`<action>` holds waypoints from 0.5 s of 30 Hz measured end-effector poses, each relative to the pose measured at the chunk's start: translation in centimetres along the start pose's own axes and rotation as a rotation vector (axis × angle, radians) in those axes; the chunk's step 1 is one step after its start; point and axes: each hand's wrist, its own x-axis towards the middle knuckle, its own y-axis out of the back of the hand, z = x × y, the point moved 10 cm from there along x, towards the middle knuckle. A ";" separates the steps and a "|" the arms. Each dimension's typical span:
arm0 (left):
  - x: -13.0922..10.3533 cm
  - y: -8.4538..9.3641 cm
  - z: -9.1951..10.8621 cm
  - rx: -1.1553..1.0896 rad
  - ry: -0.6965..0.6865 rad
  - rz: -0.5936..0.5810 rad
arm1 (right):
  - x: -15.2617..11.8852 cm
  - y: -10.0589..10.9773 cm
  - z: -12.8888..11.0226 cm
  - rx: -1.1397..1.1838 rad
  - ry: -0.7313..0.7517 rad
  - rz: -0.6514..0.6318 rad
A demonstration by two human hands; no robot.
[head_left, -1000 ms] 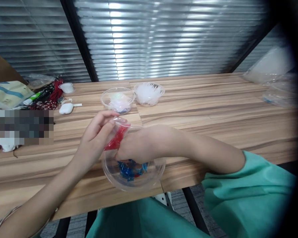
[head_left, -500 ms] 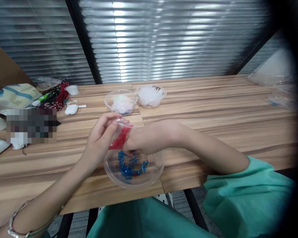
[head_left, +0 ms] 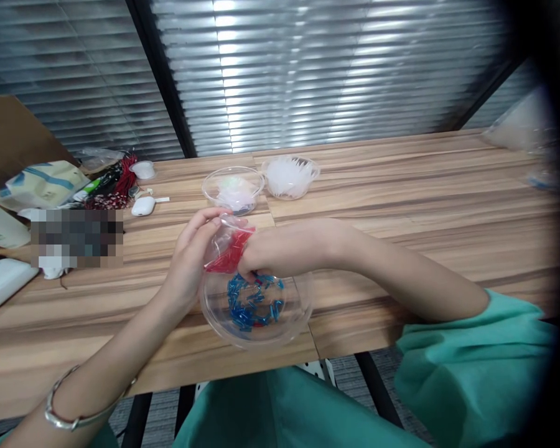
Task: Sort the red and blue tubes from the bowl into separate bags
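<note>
My left hand (head_left: 192,252) grips the top of a clear plastic bag (head_left: 222,235) between thumb and fingers. Small red pieces (head_left: 230,256) fill its lower part, which hangs over the back rim of a clear round bowl (head_left: 303,311). Just to the right of the bag is my right hand (head_left: 275,249), its fingers curled down over the bowl; whatever they pinch is hidden. In the bowl lie many short blue tube-like pieces (head_left: 242,311), with a little red among them.
Behind the bag stand a clear bowl (head_left: 254,200) with pale contents and another container (head_left: 291,178) of white translucent pieces. Farther left are a white earbud case (head_left: 143,206), a white spool (head_left: 144,170), dark red cords (head_left: 127,177) and a paper cup (head_left: 2,227).
The view has shifted slightly. My left hand keeps hold of the bag, which now shows more of its clear side. My right hand's fingers stay low over the bowl beside it.
</note>
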 end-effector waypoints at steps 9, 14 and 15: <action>-0.3 -0.1 0.5 0.051 -0.055 -0.006 | -0.3 -0.2 -0.2 -0.102 -0.043 -0.043; -0.3 -0.5 0.6 0.098 -0.077 -0.044 | 0.2 -0.4 -0.3 -0.257 -0.031 0.088; -0.2 -0.6 0.6 0.109 -0.091 -0.055 | 0.3 -0.6 -0.4 -0.285 -0.018 0.093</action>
